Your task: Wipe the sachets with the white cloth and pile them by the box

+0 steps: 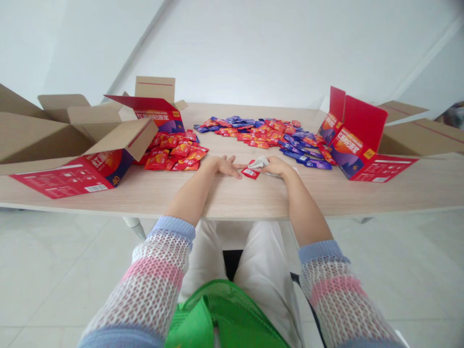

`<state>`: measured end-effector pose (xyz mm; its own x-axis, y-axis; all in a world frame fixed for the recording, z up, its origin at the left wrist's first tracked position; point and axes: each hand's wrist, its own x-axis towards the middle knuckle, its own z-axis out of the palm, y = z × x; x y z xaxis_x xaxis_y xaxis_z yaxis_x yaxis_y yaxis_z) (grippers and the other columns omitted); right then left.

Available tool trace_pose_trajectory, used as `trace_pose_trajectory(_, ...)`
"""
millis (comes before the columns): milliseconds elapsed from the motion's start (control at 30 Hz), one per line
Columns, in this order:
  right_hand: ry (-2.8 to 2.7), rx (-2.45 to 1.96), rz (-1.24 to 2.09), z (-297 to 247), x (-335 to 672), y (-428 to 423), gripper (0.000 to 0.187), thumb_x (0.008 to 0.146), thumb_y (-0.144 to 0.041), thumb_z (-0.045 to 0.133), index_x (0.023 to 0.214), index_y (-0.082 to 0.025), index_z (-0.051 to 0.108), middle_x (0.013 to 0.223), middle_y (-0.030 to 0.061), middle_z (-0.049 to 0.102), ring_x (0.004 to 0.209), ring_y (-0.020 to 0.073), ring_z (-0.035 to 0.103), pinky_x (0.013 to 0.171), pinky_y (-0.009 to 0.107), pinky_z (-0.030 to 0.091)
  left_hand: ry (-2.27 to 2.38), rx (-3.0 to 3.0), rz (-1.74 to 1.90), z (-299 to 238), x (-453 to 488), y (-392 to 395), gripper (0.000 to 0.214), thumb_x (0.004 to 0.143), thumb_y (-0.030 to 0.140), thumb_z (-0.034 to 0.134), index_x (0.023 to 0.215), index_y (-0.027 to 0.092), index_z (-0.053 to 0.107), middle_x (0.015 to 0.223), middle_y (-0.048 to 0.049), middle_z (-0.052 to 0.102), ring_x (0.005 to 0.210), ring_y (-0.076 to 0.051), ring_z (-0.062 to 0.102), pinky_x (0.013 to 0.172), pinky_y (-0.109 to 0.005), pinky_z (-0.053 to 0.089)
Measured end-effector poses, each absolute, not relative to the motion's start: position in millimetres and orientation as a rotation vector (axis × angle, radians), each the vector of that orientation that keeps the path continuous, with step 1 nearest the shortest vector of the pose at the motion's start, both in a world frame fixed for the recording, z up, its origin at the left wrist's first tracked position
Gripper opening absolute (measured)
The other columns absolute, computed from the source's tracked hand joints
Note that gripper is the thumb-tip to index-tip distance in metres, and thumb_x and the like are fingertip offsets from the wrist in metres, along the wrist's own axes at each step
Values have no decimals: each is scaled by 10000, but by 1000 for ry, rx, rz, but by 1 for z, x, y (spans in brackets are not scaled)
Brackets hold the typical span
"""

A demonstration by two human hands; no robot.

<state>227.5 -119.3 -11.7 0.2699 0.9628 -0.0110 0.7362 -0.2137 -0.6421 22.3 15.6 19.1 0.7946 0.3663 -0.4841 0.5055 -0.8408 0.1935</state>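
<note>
A small red sachet (251, 173) lies flat on the table in front of me, its white label facing up. My left hand (228, 167) rests beside it with fingers spread, one fingertip reaching the sachet's left edge. Bunched in my right hand (277, 166) is a whitish cloth (259, 163), which touches the upper right part of the sachet. Left of my hands sits a pile of red sachets (176, 153). Beyond them spreads a longer heap of orange-red sachets (266, 131) mixed with purple sachets (302, 153).
Open cardboard boxes stand on both sides: a large red-printed box (78, 176) at left, a second box (157, 108) behind it, and red boxes (357, 145) at right. The table's front edge (246, 215) runs just above my lap. A white wall (253, 53) rises behind.
</note>
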Motion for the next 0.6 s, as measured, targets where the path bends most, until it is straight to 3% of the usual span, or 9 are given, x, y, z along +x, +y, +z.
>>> trace_pose_trajectory(100, -1326, -2287, 160, -17, 222, -114, 415, 749, -433, 658, 1084, -190, 644, 1070, 127, 663, 993, 282, 594, 833, 357, 436, 660, 2683, -633, 21, 21, 14, 966, 602, 762, 545, 1435, 503, 130, 1530, 71, -151, 1363, -426, -108, 1051, -619, 23)
trace_pose_trajectory(200, -1289, -2425, -13, -19, 215, -109, 422, 843, -413, 546, 1214, -213, 560, 1192, 175, 591, 1097, 321, 541, 893, 435, 397, 651, 2687, -631, 21, 21, 13, 962, 614, 772, 530, 1439, 500, 116, 1530, 67, -156, 1363, -430, -108, 1053, -615, 22)
trace_pose_trajectory(333, -1420, -2343, -6, -19, 216, -107, 355, 865, -395, 511, 1163, -224, 601, 1162, 135, 618, 1045, 289, 567, 852, 380, 415, 657, 2695, -638, 17, 21, 15, 989, 608, 812, 505, 1447, 490, 90, 1540, 35, -148, 1356, -439, -127, 1041, -631, 9)
trace_pose_trajectory(600, -1755, -1844, 184, -17, 212, -107, 252, 767, -267, 594, 976, -183, 709, 932, 48, 705, 841, 204, 616, 751, 268, 426, 656, 2703, -640, 12, 22, 20, 1021, 580, 766, 582, 1447, 486, 121, 1537, 37, -150, 1361, -429, -124, 1047, -623, 15)
